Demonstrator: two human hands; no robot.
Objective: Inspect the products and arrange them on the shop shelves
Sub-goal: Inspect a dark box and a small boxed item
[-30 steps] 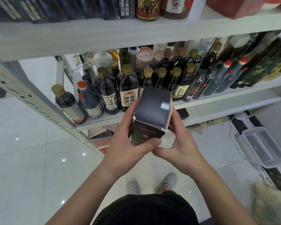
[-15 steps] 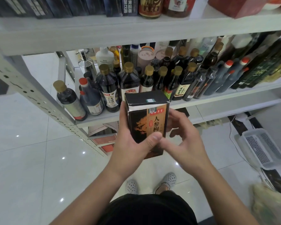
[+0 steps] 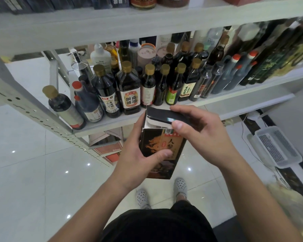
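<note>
Standing on the glossy white floor tiles [image 3: 33, 172] was a pair of grey perforated clogs [image 3: 180, 186], right under the action. Just above them, a tall dark cardboard box [image 3: 154, 140] with a gold dragon print was held upright in mid-air, in front of the middle shelf's edge and not on any shelf. Its red-and-gold label showed a big 人; the thumb covered the rest.

The left hand [image 3: 136, 154] was wrapped around the box body, thumb lying across the front. The right hand [image 3: 201, 135] pinched the black top flap [image 3: 162, 114], thumb at the near edge and fingers over the top. The flap was lifted a bit, with white card showing underneath.

Behind that, the pale grey middle shelf [image 3: 243, 95] was packed with dark glass bottles [image 3: 148, 81], mostly gold-capped. One square brown bottle [image 3: 129, 91] read 酿造酱油, and its round neighbour [image 3: 106, 95] started 永春. Off right on the floor sat a white plastic basket [image 3: 276, 145]. The stuff on the pale grey top shelf [image 3: 147, 20] was too blurry to read.
</note>
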